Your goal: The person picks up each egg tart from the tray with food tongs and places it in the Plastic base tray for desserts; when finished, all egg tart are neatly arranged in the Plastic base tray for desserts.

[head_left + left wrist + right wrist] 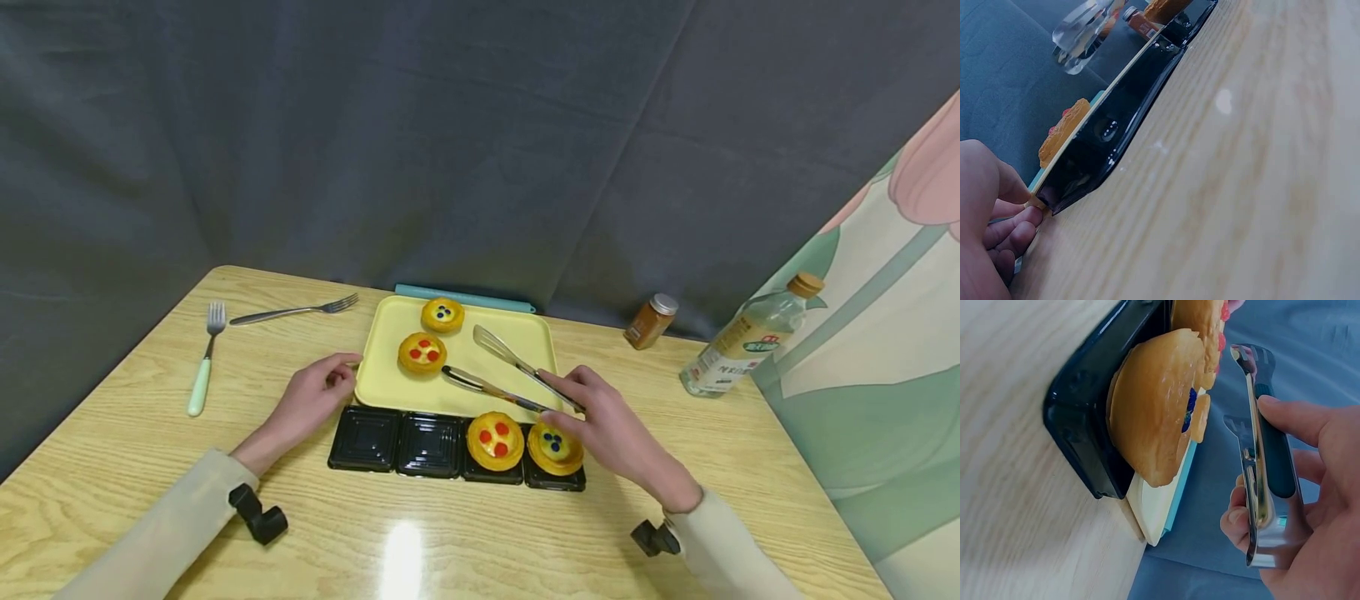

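Observation:
My left hand (311, 396) pinches the left edge of a yellow tray (386, 392) between thumb and fingers. On that tray lie a tart with red toppings (422, 354) and one with blue toppings (442, 315). My right hand (611, 425) grips metal tongs (1277, 459) with dark handle pads; their arms are spread, with nothing between them. The tongs reach over the tray's right half. In front of it, a black compartment tray (365, 437) has a red-topped tart (495, 442) and a blue-topped tart (555, 448) in its two right compartments; its left ones are bare.
At the left lie a green-handled fork (200, 385) and a metal fork (292, 312). A blue-green bar (465, 298) lies behind the yellow tray. A spice jar (651, 321) and a clear bottle (742, 346) stand at the right, with a dark curtain (420, 150) behind.

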Motion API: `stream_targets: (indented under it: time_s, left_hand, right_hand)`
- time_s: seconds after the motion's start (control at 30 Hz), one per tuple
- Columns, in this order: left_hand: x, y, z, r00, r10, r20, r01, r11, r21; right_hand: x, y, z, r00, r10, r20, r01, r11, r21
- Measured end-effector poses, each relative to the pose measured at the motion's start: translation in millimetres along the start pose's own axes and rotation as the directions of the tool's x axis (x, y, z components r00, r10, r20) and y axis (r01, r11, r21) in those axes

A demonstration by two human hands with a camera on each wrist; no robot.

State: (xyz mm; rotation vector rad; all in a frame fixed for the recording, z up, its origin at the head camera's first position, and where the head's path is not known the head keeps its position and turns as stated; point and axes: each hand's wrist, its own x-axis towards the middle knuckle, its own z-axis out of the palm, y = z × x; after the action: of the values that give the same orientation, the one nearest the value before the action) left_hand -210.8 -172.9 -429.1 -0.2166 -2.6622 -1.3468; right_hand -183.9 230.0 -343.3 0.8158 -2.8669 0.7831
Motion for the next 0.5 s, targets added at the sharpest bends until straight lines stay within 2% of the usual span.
stream_targets:
  time_s: [0.27, 0.5]
  left_hand:
    - [0.1, -0.1, 0.4, 1.0, 0.001, 0.001, -0.001, 1.0, -0.005]
    - [-0.2, -0.1, -0.5, 1.0, 0.001, 0.005, -0.001, 1.0, -0.014]
  right_hand:
    - [18, 1, 6, 0.999, -0.026, 0.032, 0.026, 1.0, -0.009]
    - [30, -2, 10, 0.998, -0.008, 0.068, 0.008, 1.0, -0.001]
